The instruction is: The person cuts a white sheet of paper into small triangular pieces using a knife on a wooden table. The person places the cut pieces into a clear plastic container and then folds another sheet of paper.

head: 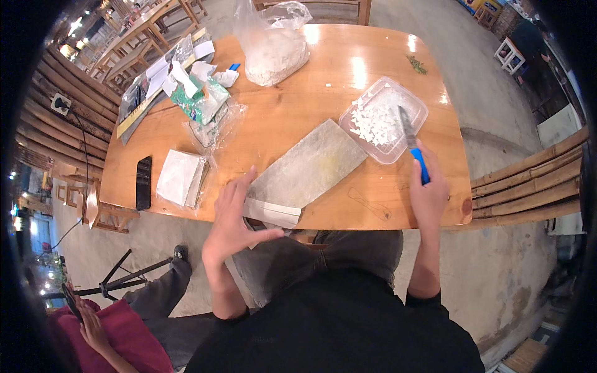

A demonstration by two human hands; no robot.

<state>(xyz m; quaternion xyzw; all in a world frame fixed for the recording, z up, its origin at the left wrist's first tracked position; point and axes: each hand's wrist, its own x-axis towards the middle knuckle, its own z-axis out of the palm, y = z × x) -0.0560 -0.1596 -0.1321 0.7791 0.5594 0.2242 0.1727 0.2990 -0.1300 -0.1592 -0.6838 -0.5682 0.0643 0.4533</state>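
Observation:
My right hand (429,196) grips the blue handle of a knife (419,161). Its blade reaches over a shallow clear plastic container (389,156), which holds many small white cut pieces (373,123). On my left, the hand (233,217) has its fingers spread and thumb apart beside a grey rectangular board (310,163). White strips (275,210) lie across the board's near end, close to that hand's thumb. Whether the left fingers touch the board or the strips, I cannot tell.
A stack of white sheets (177,177) and a black phone (143,183) lie left on the wooden table (280,105). Behind them are crumpled green packaging (200,100) and papers. A filled clear plastic bag (275,56) stands at the back. A person holding a phone (72,300) sits at lower left.

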